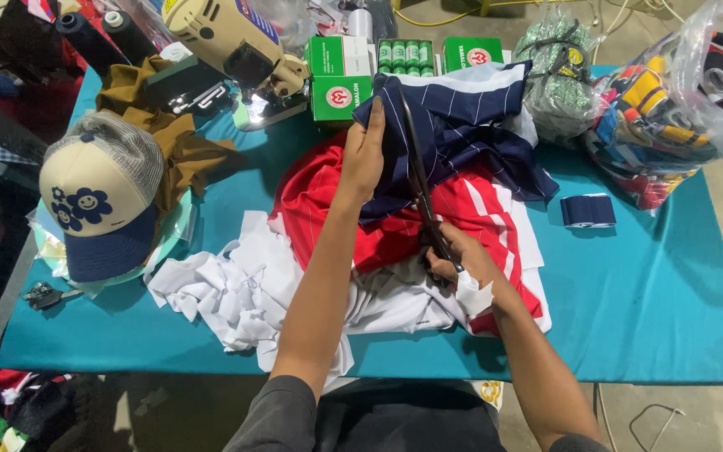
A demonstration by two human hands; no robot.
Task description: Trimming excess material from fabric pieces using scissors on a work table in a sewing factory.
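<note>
Navy pinstriped cloth (470, 125) lies rumpled, scissors (422, 180) slicing through it.

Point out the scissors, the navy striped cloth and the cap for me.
scissors (418, 176), head view, on the long dark blade.
navy striped cloth (470, 125), head view, on its upper middle fold.
cap (94, 188), head view, on the cream front panel.

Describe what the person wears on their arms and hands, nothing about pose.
Both forearms are bare. The left hand and right hand wear no gloves, and no rings or watch show. Dark grey short sleeves cover the upper arms, ending around the elbows. A strip of white fabric lies across the right wrist.
</note>
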